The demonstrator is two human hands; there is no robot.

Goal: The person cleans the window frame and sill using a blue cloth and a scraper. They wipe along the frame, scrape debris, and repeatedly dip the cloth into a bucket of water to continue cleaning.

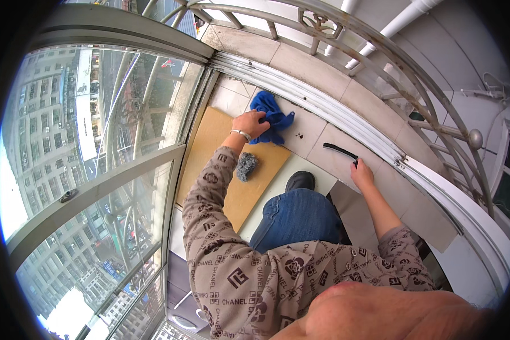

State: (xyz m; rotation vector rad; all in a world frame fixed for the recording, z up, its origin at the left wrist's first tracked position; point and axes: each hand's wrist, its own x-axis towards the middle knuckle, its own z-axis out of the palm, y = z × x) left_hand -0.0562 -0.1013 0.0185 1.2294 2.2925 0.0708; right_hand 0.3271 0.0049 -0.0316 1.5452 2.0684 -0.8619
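My left hand (pixel 251 124), with a bracelet at the wrist, grips a crumpled blue cloth (pixel 272 112). The cloth rests over the tiled sill (pixel 308 123) and the corner of a tan board (pixel 212 146). On that board, just below my left forearm, lies a grey steel-wool scourer (pixel 247 167). My right hand (pixel 361 173) holds one end of a slim black brush (pixel 340 149). The brush extends to the left above the tiles, apart from the cloth. Between the brush and the cloth are a few small dark specks (pixel 299 136).
White window tracks (pixel 306 98) run along the sill's outer edge, with a metal railing (pixel 378 55) beyond. A sliding glass window (pixel 97 127) stands at left, buildings and a street visible far below. My shoe (pixel 301 181) is on a pale surface (pixel 276 178) beside the board.
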